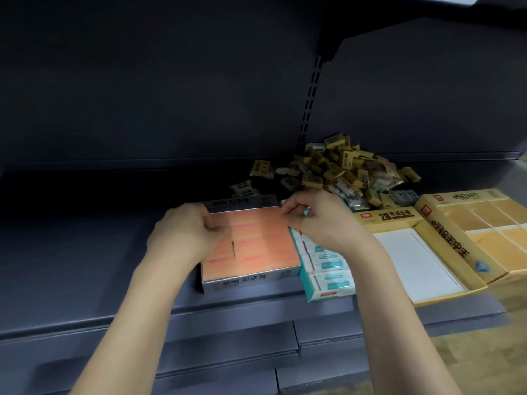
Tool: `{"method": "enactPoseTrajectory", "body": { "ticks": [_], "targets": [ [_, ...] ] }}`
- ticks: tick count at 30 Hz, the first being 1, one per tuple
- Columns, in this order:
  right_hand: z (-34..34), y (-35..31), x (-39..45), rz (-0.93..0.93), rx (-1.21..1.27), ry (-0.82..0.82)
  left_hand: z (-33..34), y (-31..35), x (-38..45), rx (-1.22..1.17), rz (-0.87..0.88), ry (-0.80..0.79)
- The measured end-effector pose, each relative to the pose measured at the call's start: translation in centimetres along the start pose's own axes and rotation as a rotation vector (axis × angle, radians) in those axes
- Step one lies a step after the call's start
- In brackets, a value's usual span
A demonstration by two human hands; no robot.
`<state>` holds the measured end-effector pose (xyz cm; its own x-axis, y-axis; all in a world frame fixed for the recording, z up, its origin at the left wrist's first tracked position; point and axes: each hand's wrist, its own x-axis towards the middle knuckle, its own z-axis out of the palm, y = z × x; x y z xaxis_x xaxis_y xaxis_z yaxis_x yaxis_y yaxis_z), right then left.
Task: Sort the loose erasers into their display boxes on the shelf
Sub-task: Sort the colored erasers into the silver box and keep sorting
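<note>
A silver display box (242, 282) filled with orange erasers (265, 243) sits on the dark shelf. My left hand (182, 232) rests with curled fingers on its far left corner, touching the erasers there. My right hand (319, 220) is over the box's far right edge, fingers curled and pinching something small that I cannot make out. To the right stands a teal and white box (328, 283) with white erasers in rows. A heap of loose yellow-wrapped erasers (342, 172) lies behind, at the back of the shelf.
A yellow box (385, 220) with a bare white floor stands right of the teal one. Beyond it, another yellow box (484, 220) holds tan erasers. The dark shelf (85, 252) stretches left. A slotted upright (310, 98) runs up the back wall.
</note>
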<state>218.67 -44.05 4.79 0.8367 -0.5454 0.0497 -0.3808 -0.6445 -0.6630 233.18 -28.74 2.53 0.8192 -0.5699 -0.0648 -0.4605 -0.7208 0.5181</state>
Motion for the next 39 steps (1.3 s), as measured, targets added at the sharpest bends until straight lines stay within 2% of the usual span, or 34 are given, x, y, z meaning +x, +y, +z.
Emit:
{"method": "enactPoseTrajectory", "body": {
  "ticks": [5,9,17,29,39],
  "targets": [
    [-1.0,1.8,-0.2,0.007,0.009,0.007,0.1,1.1,-0.2,0.006,-0.036,-0.037],
    [-2.1,3.2,0.0,0.004,0.002,-0.021,1.0,2.3,-0.8,0.169,-0.081,-0.027],
    [-5.0,5.8,0.5,-0.059,-0.050,-0.081,1.4,4.9,-2.0,0.155,-0.190,0.044],
    [-10.1,11.1,0.6,-0.120,-0.103,-0.142,6.8,13.6,-2.5,-0.018,0.022,0.169],
    [-15.1,15.0,0.7,-0.089,-0.235,-0.060,9.6,18.8,0.0,-0.013,0.246,0.229]
  ]
}}
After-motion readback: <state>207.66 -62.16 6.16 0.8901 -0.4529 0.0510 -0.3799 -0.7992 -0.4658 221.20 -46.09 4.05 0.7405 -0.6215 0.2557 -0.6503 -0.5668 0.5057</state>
